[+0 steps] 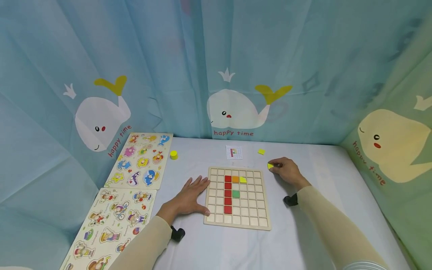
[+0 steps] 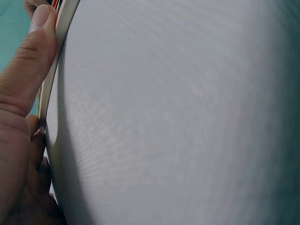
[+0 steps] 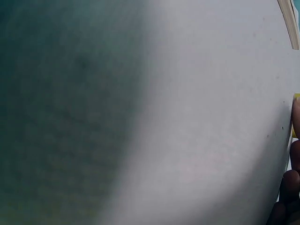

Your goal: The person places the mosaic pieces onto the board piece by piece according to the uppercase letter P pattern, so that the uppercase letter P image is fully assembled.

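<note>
A wooden grid board (image 1: 216,221) lies in the middle of the table. A column of several red tiles (image 1: 228,194) stands in it, with an orange tile (image 1: 235,179) and a yellow tile (image 1: 243,180) beside the top one and a green tile (image 1: 236,194) lower down. My left hand (image 1: 189,197) rests spread against the board's left edge, thumb on the frame. Right of the board, my right hand (image 1: 287,170) pinches a yellow tile (image 1: 270,166) at the table surface. In the right wrist view only some fingers (image 3: 296,117) and a sliver of yellow show.
Another yellow tile (image 1: 261,151) lies behind the right hand. A small pattern card (image 1: 234,152) sits behind the board, and a yellow cylinder-like stack (image 1: 173,155) stands to the left. Two picture puzzle boards (image 1: 135,193) cover the table's left side. A curtain (image 1: 168,75) hangs behind.
</note>
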Motion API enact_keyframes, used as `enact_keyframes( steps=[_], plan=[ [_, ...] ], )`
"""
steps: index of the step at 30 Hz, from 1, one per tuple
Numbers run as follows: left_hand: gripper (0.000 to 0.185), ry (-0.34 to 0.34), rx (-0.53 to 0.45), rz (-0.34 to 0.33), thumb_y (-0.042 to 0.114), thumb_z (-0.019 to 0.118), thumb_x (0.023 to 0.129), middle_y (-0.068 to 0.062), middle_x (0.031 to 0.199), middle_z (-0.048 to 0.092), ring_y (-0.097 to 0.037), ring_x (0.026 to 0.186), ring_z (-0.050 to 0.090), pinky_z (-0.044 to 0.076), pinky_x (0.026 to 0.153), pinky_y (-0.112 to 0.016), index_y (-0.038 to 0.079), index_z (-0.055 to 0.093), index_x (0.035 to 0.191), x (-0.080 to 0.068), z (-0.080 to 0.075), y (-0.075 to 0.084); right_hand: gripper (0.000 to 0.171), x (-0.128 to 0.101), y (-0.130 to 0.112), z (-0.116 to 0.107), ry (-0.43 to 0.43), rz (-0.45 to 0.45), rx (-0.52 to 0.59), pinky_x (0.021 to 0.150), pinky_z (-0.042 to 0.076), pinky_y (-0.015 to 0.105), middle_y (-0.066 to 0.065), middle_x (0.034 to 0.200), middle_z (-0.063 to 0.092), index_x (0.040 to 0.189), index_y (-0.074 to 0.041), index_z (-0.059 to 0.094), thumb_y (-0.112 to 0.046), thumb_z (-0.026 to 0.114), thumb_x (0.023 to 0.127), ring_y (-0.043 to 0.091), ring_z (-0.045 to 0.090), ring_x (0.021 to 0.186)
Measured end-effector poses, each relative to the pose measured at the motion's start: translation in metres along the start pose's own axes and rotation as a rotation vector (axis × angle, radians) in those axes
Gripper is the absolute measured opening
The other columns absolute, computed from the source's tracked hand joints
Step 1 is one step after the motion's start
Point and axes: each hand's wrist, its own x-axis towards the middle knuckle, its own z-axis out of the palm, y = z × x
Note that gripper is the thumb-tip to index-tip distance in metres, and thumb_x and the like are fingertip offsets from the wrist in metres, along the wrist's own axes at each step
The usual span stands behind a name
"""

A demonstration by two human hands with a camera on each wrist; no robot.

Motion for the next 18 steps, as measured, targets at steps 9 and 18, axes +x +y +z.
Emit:
enact_keyframes(
  steps=[9, 18],
  plan=[
    [0.121, 0.001, 0.008, 0.009, 0.073, 0.075, 0.061, 0.011, 0.164, 0.014, -0.013, 0.153, 0.002, -0.003, 0.127, -0.041, 0.027, 0.020, 0.157, -0.0004, -0.0011, 0.0002, 0.029, 0.0031, 0.0035, 0.0049, 0.029, -0.005, -0.012, 0.087, 0.045, 0.045, 0.016, 0.119, 0.060, 0.117, -0.009, 0.069, -0.020, 0.068, 0.091, 0.030, 0.052, 0.102],
    [0.122, 0.004, 0.010, 0.021, 0.074, 0.075, 0.060, 0.010, 0.164, 0.015, -0.012, 0.153, 0.003, -0.004, 0.126, -0.038, 0.025, 0.019, 0.157, 0.0006, -0.0008, -0.0026, 0.031, 0.0033, 0.0063, 0.0076, 0.038, 0.040, 0.064, 0.092, 0.045, 0.046, 0.015, 0.121, 0.062, 0.119, -0.010, 0.066, -0.024, 0.067, 0.091, 0.030, 0.052, 0.106]
  ],
)
